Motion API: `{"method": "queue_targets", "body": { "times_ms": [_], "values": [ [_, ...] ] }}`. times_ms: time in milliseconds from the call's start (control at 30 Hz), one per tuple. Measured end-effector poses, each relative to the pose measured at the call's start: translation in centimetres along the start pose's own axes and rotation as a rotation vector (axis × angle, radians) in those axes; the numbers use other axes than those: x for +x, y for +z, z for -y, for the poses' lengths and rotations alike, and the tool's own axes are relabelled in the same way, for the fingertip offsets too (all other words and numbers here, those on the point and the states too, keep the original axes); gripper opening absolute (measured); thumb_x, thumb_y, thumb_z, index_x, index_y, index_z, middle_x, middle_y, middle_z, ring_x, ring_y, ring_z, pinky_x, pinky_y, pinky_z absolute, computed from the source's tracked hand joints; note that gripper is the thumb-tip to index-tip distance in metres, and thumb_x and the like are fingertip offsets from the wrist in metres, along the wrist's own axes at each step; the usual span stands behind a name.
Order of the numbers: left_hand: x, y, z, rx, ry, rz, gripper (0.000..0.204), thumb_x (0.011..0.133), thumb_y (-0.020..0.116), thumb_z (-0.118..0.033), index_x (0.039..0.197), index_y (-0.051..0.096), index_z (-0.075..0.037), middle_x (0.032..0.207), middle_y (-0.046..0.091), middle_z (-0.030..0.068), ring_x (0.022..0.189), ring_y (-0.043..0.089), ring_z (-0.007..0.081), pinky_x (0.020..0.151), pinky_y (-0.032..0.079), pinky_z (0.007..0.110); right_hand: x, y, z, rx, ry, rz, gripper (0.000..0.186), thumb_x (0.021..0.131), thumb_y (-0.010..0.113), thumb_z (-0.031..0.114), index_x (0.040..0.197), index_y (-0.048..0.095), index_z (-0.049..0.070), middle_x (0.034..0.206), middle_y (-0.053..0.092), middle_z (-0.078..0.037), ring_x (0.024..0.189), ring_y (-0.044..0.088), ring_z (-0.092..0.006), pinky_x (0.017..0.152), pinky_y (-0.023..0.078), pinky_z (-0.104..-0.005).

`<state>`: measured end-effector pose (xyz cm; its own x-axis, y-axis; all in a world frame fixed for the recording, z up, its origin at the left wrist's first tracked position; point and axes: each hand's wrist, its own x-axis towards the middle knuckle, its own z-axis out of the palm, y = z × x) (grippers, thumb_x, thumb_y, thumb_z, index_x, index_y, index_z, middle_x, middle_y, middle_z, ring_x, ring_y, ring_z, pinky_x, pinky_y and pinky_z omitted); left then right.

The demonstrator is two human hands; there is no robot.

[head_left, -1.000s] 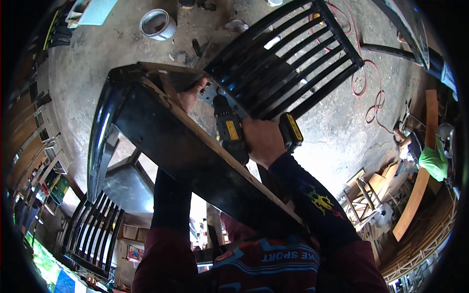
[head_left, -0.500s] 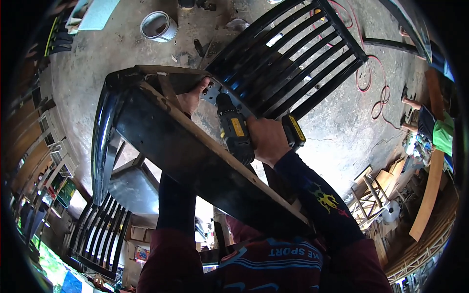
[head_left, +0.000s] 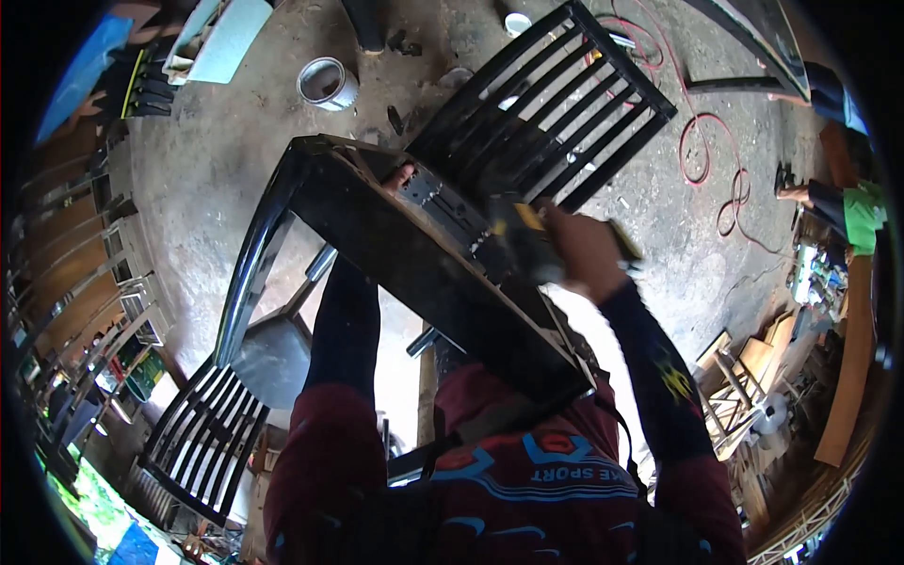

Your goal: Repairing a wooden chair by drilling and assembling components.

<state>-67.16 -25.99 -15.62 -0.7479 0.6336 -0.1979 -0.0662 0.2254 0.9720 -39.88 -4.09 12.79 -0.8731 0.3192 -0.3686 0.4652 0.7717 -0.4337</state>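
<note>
A black wooden chair lies tilted before me, its seat frame [head_left: 405, 273] nearest and its slatted back [head_left: 556, 104] reaching away. Through the frame passes my left forearm; my left hand [head_left: 399, 178] grips its far part beside a dark metal plate [head_left: 450, 209] with holes. Most of its fingers are hidden by the rail. My right hand [head_left: 591, 252] is closed round the handle of a black and yellow cordless drill [head_left: 521, 229], blurred by motion. The drill's front points left, over the frame near the plate; whether its tip touches anything cannot be made out.
On the concrete floor stands a grey bucket [head_left: 327, 84]. A red hose [head_left: 695, 155] lies coiled at the right. Another slatted chair [head_left: 209, 428] is at lower left. Chair parts line the left side, wood pieces [head_left: 739, 367] the right. A person in green [head_left: 862, 218] is at far right.
My right hand and the drill have moved right, away from my left hand. The seat frame has shifted and turned, and the plate now shows along it. The whole view has shifted slightly.
</note>
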Motion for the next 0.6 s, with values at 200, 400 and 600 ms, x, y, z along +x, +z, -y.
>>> {"method": "queue_targets", "body": {
  "times_ms": [200,400,600],
  "values": [
    [-3.0,1.0,-5.6,0.222,-0.052,-0.177,0.059,0.074,0.089,-0.031,0.121,0.066,-0.004,0.116,0.069,0.0091,0.103,0.064,0.0210,0.094,0.049,0.037,-15.3,-7.1,-8.5,0.079,0.335,-0.120,0.049,0.074,0.074,0.021,0.121,0.063,0.010,0.080,0.068,-0.022,0.077,0.068,-0.0406,0.064,0.053,-0.0458],
    [-8.6,-2.3,-8.2,0.749,-0.276,-0.042,0.087,0.068,0.081,-0.060,0.128,0.061,-0.001,0.123,0.065,0.0245,0.119,0.060,0.0373,0.096,0.050,0.040,-27.2,-2.8,-23.6,0.161,0.638,-0.057,0.030,0.068,0.076,0.012,0.096,0.066,0.006,0.083,0.070,-0.021,0.086,0.068,-0.0419,0.072,0.055,-0.0469],
    [-21.7,-10.7,-13.1,-0.184,-0.584,-0.138,0.049,0.092,0.069,-0.031,0.131,0.057,-0.004,0.117,0.066,0.0115,0.112,0.062,0.0202,0.092,0.051,0.036,-35.3,6.9,-43.0,0.084,0.985,0.181,0.017,0.074,0.065,0.019,0.069,0.067,0.003,0.069,0.069,-0.019,0.071,0.071,-0.0381,0.064,0.056,-0.0472]
  ]
}}
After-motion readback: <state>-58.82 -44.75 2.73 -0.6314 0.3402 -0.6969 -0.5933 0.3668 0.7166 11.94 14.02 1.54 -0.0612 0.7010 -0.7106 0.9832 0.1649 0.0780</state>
